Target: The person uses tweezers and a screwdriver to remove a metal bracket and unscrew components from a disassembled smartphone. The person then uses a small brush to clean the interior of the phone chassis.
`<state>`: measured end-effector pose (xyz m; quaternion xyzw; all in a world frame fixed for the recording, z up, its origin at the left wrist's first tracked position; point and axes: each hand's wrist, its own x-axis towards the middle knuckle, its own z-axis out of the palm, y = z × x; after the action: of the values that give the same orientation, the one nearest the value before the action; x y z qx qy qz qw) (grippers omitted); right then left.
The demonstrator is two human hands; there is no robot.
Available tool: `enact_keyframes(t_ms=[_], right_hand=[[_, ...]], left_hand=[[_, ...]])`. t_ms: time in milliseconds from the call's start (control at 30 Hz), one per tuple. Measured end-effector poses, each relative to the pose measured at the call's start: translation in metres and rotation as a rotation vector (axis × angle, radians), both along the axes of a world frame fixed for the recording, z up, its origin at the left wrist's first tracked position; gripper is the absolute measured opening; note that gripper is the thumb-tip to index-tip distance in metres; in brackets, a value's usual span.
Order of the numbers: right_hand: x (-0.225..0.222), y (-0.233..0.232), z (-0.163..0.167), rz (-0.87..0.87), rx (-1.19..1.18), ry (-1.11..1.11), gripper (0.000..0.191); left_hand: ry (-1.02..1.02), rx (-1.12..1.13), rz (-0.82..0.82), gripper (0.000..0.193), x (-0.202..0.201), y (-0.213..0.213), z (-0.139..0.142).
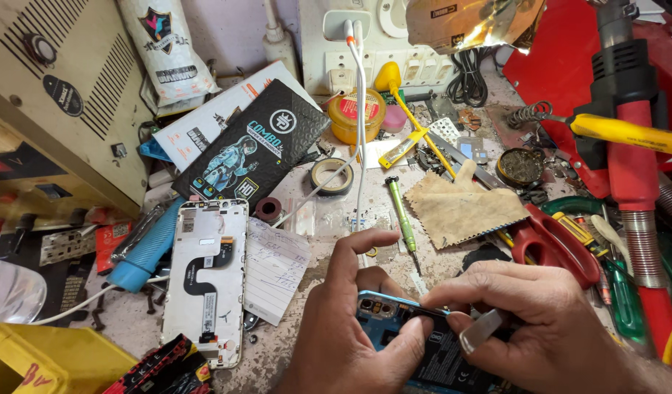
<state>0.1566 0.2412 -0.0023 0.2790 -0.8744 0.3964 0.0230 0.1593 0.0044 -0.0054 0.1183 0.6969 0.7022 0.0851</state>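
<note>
Low at the bench edge, left hand [347,321] curls closed around a blue phone [394,332] with its back open, thumb pressed on it. Right hand [529,321] pinches a flat metal pry tool [482,330] against the phone's edge, fingers hiding much of the body. Just beyond: green screwdriver [403,215], tan cloth [460,208], red pliers [551,244]. Leftward lies a second opened white phone [205,281] beside a paper slip [274,266].

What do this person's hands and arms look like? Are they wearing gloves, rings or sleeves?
Both the left hand and the right hand are bare: no gloves, no rings visible, short trimmed nails. No sleeve or watch shows on the wrists in view.
</note>
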Motion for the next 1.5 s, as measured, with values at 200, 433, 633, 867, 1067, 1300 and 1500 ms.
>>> enact_keyframes(t_ms=[200,433,633,867,1067,1300,1500], right_hand=[[0.001,-0.003,-0.001,0.041,-0.044,0.067,0.028],[-0.002,0.002,-0.017,-0.002,-0.173,-0.175,0.042],[-0.004,0.013,-0.030,-0.023,-0.123,-0.181,0.038],[-0.007,0.007,-0.030,-0.065,-0.097,-0.157,0.034],[-0.009,0.004,-0.028,-0.026,-0.138,-0.159,0.034],[-0.011,0.007,-0.031,-0.091,-0.055,-0.170,0.037],[-0.011,0.008,-0.030,-0.044,-0.106,-0.189,0.037]], left_hand=[[0.085,-0.049,0.041,0.069,0.003,-0.001,-0.002],[0.173,-0.087,0.058,0.025,-0.001,-0.003,-0.010],[0.144,-0.124,0.075,0.023,-0.004,-0.003,-0.015],[0.066,-0.154,0.082,0.024,-0.006,-0.002,-0.019],[0.086,-0.141,0.062,0.024,-0.010,-0.003,-0.022],[0.034,-0.080,0.016,0.018,-0.009,-0.002,-0.021],[0.041,-0.112,0.013,0.015,-0.010,-0.003,-0.021]])
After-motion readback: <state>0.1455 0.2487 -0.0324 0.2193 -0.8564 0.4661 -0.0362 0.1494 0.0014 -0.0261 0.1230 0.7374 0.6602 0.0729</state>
